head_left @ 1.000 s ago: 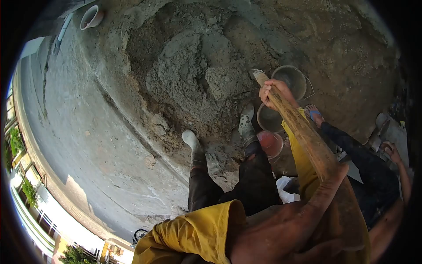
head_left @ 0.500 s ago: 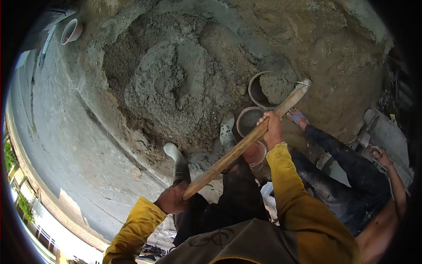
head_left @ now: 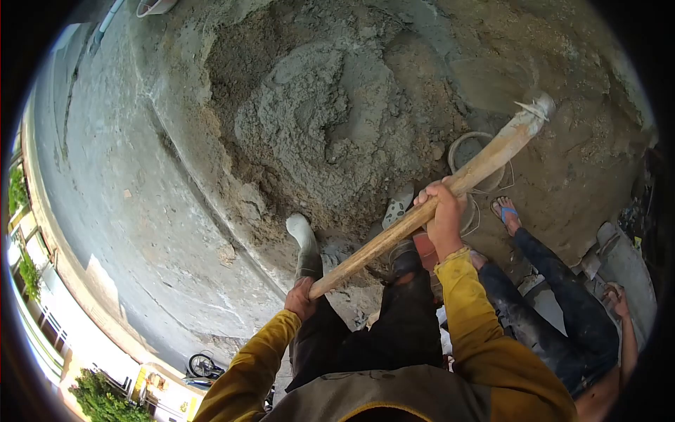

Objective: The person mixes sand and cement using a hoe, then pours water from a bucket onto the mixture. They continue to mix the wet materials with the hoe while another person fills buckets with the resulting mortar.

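Note:
My left hand [head_left: 301, 299] is closed round the lower end of the long wooden handle of a hoe [head_left: 383, 243]. Farther up the same handle, my right hand [head_left: 444, 216] grips it with wrapped fingers. The handle slants up to the right, its head end [head_left: 540, 109] raised over the ground; the blade is hard to make out. A mound of wet grey mortar [head_left: 316, 119] lies in front of my boots. Under the handle, near my right hand, stand a bucket [head_left: 458, 153] and a reddish bucket [head_left: 426, 247], both partly hidden.
At the right is another person's leg in dark trousers [head_left: 555, 281], with a blue-strapped sandal [head_left: 508, 213] and a hand [head_left: 617, 299] close by. My pale boot [head_left: 302, 232] stands at the mortar's edge. A grooved concrete floor [head_left: 140, 232] stretches left; another bucket [head_left: 156, 5] is at the top.
The hoe's head end has moved up and right in view, and both hands have shifted rightward with the handle. The view has shifted, so the mortar appears farther right.

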A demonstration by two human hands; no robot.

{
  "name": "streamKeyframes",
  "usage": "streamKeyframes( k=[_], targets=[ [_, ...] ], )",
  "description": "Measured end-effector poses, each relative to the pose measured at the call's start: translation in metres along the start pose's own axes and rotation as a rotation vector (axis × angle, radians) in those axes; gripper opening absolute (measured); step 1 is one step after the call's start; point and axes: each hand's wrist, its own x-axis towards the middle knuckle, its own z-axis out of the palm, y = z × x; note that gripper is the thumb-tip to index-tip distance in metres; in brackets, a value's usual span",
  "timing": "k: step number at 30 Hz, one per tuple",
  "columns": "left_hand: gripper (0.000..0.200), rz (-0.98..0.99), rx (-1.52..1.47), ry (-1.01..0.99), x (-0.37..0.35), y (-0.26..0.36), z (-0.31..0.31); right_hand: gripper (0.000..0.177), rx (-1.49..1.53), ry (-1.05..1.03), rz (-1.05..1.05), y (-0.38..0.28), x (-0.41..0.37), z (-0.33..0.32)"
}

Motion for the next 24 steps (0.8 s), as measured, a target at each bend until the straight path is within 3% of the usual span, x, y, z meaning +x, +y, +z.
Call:
streamKeyframes(
  k=[4, 6, 9, 10, 12, 14, 16, 18, 19, 20, 21, 23, 24],
  targets=[
    [0.032, -0.205, -0.166, -0.081, 0.029, 0.061, -0.053, 0.013, -0.289, -0.208, -0.026, 0.044, 0.111, 0.114],
    [0.048, -0.224, -0.253, -0.050, 0.029, 0.084, -0.081, 0.012, -0.476, -0.296, 0.103, 0.092, 0.150, 0.158],
    [0.051, -0.284, -0.427, -0.117, -0.020, 0.141, -0.136, 0.010, -0.530, -0.328, 0.467, 0.183, 0.127, 0.160],
    [0.062, -0.326, -0.520, -0.161, -0.034, 0.158, -0.152, 0.010, -0.518, -0.368, 0.590, 0.204, 0.122, 0.147],
    [0.072, -0.347, -0.605, -0.189, -0.046, 0.193, -0.181, 0.007, -0.356, -0.453, 0.701, 0.195, 0.104, 0.127],
    [0.076, -0.272, -0.854, -0.150, -0.039, 0.227, -0.197, 0.008, -0.194, -0.426, 0.716, 0.163, 0.105, 0.115],
    [0.080, 0.122, -0.785, -0.139, -0.011, 0.254, -0.200, 0.009, -0.126, -0.370, 0.751, 0.136, 0.107, 0.099],
    [0.094, 0.128, -1.063, -0.264, 0.006, 0.298, -0.198, 0.013, 0.180, -0.380, 0.766, 0.090, 0.104, 0.086],
    [0.094, 0.246, -1.157, -0.293, 0.011, 0.313, -0.183, 0.013, 0.181, -0.366, 0.745, 0.073, 0.109, 0.073],
    [0.088, 0.525, -1.011, -0.394, 0.021, 0.322, -0.177, 0.012, 0.296, -0.417, 0.842, 0.048, 0.099, 0.068],
    [0.088, 0.533, -1.018, -0.425, 0.020, 0.339, -0.163, 0.012, 0.414, -0.468, 0.932, 0.031, 0.099, 0.053],
    [0.080, 0.805, -1.090, -0.101, 0.010, 0.375, -0.137, 0.011, 0.446, -0.455, 0.843, -0.005, 0.088, 0.025],
    [0.080, 0.818, -1.091, -0.123, 0.004, 0.383, -0.135, 0.011, 0.504, -0.448, 0.861, -0.023, 0.081, 0.011]
  ],
)
